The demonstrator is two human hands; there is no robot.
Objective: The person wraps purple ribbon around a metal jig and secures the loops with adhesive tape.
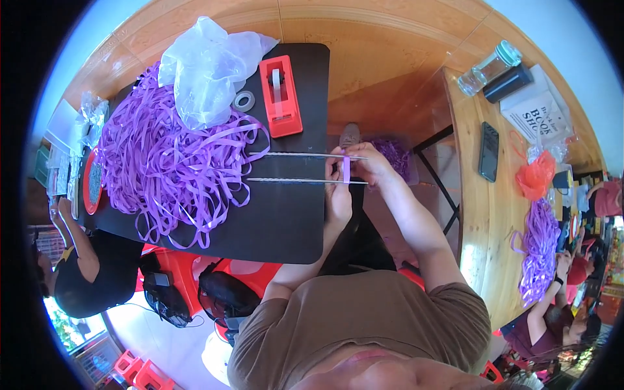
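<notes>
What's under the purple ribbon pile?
The dark table shows around the lower right edge of the pile. Two rods meet its right side; whether they continue beneath is hidden. Anything under its middle is covered.

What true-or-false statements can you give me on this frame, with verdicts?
1. A purple ribbon strip spans two thin rods. True.
2. The red tape dispenser lies on the wooden table. False: the red tape dispenser sits on the black table.
3. The left hand and right hand are both at the purple ribbon strip. True.
4. The phone is white. False: the phone is dark.
5. The translucent plastic bag touches the purple ribbon pile. True.
</notes>
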